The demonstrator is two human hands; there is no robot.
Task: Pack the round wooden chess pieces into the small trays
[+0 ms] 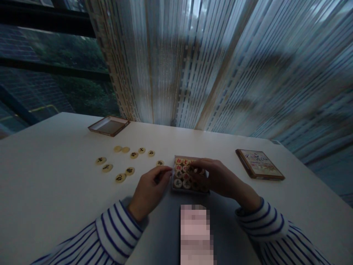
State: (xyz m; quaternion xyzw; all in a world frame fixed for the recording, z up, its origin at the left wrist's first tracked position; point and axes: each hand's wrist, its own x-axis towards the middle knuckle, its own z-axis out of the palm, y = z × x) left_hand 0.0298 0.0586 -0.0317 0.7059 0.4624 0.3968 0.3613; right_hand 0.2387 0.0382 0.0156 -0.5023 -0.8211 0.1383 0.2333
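Observation:
A shallow box [191, 191] stands before me, holding rows of round Chinese chess pieces with red or black characters. My right hand [219, 177] reaches over it from the right, its fingers closed around a chess piece [190, 169] just above the rows. The right part of the box is hidden beneath that hand. At the box's left wall is my left hand [151, 189], thumb and forefinger pinched together. Whether anything lies between those fingertips I cannot make out. Close to its fingers, a loose chess piece [160, 163] lies on the table.
Several more loose pieces [130, 171] are scattered on the white table [66, 184] to the left. Behind them lies an open, shallow tray or lid [110, 127]. A flat box with a printed cover [259, 163] rests at the right. Curtains [176, 66] hang along the far edge.

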